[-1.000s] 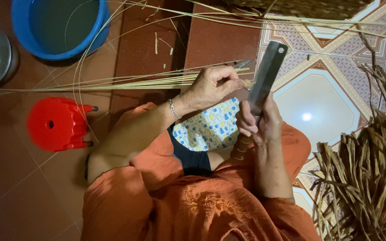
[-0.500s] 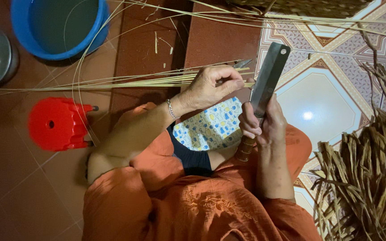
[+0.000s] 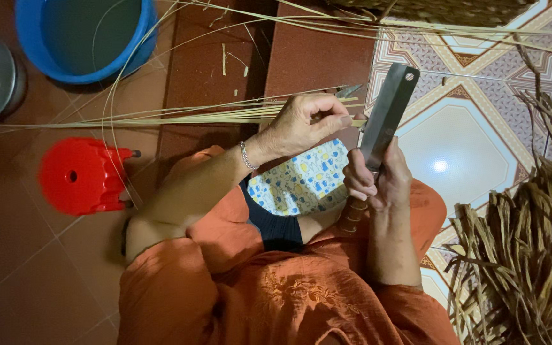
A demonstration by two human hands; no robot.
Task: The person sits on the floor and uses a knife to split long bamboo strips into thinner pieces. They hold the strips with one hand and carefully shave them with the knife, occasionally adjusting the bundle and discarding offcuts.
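Two hands worked close together over my lap in the head view. My left hand (image 3: 301, 124) pinched a bundle of thin pale strips (image 3: 180, 115), fingers closed round their ends, while the strips ran away to my left across the red tile floor (image 3: 27, 268). My right hand (image 3: 378, 182) was wrapped tight round the handle of a broad flat blade (image 3: 388, 108), which stood up and tilted (its edge just beside the strip ends). A red stool (image 3: 81, 176) sat near my left elbow, a blue tub (image 3: 135, 51) beyond it, dried leaves (image 3: 525, 255) on my right.
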